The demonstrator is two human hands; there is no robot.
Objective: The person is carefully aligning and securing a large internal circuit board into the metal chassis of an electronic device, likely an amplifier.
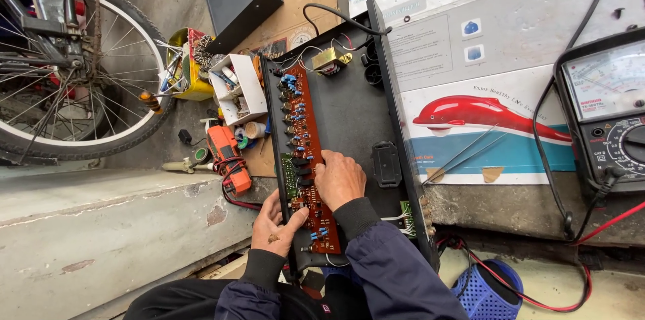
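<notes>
Circuit board: long reddish-brown circuit board (309, 158), studded with small blue parts, is lying lengthwise inside the open black metal chassis (349, 118), which is resting between the grey concrete ledge (101, 226) and the printed cardboard sheet (484, 85).
Far left: spoked bicycle wheel (74, 71) is standing beyond the ledge; nothing of ours is touching it.
Beside the chassis: orange hand tool (228, 158) with its red lead, a white cardboard box of small parts (238, 95) and a yellow tin (191, 68) are lying just left of the chassis.
Left hand: we are curling our left hand (277, 224) around the board's near left edge, thumb pressing on the component side, a narrow pinch on board and chassis rim.
Right hand: our right hand (340, 179) is lying palm down on the board, fingertips bearing on the parts near the middle; whether it is gripping anything underneath we cannot tell.
Doing it well: we judge that pressing on edges, not on components, is keeping the solder joints safe.
Right side: thin metal tweezers (463, 152) are lying on the sheet; a black analogue multimeter (608, 111) is sitting at the far right.
</notes>
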